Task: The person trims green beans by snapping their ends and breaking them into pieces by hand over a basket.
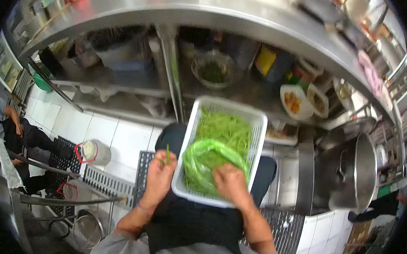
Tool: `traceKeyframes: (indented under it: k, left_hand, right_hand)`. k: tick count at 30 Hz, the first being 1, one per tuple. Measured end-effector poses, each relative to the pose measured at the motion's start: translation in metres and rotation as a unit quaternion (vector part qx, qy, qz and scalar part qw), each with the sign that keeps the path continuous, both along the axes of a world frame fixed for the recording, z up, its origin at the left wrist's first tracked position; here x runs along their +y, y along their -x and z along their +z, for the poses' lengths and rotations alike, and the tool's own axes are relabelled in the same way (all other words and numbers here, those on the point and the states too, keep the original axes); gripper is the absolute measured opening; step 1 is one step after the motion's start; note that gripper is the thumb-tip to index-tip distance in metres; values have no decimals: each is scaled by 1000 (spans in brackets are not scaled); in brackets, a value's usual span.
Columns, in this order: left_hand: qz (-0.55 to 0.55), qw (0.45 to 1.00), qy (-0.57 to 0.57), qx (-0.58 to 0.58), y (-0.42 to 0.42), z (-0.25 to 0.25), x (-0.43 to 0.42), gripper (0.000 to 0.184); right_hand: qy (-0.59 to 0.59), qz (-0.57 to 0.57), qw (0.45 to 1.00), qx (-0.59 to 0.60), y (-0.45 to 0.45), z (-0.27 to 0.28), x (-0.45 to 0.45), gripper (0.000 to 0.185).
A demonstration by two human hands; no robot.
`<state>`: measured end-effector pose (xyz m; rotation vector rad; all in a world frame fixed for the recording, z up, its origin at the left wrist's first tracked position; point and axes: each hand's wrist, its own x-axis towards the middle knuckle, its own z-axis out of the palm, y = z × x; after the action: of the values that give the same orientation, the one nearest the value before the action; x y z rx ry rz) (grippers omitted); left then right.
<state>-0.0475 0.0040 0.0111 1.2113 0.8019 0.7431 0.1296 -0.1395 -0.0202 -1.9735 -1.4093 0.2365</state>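
Observation:
A white plastic basket (261, 144) rests across my lap, with many green beans (224, 128) in its far part. Over its near part lies an open green plastic bag (194, 161). My left hand (160, 173), left of the basket, is closed on a few green bean pieces (168, 153) that stick up from the fingers. My right hand (230, 181) is at the bag's mouth with its fingers curled together; what they hold, if anything, is hidden.
Ahead is a steel counter (173, 13) with a bowl of greens (212, 74) and a tray of orange food (294, 102) on its shelf. Large steel pots (361, 174) stand at right. White buckets (100, 153) and a seated person (21, 134) are at left.

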Motion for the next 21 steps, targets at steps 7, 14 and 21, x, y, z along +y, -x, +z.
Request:
traceKeyframes:
  k: [7, 14, 21]
  left_hand:
    - [-116, 992, 46, 24, 3, 12, 0, 12]
    - [-293, 954, -49, 44, -40, 21, -37, 24]
    - [-391, 917, 50, 70, -35, 9, -37, 28]
  right_hand:
    - [-116, -46, 900, 418, -25, 43, -32, 21]
    - [-167, 45, 655, 735, -5, 35, -37, 22]
    - [-126, 5, 715, 688, 3, 22, -47, 12]
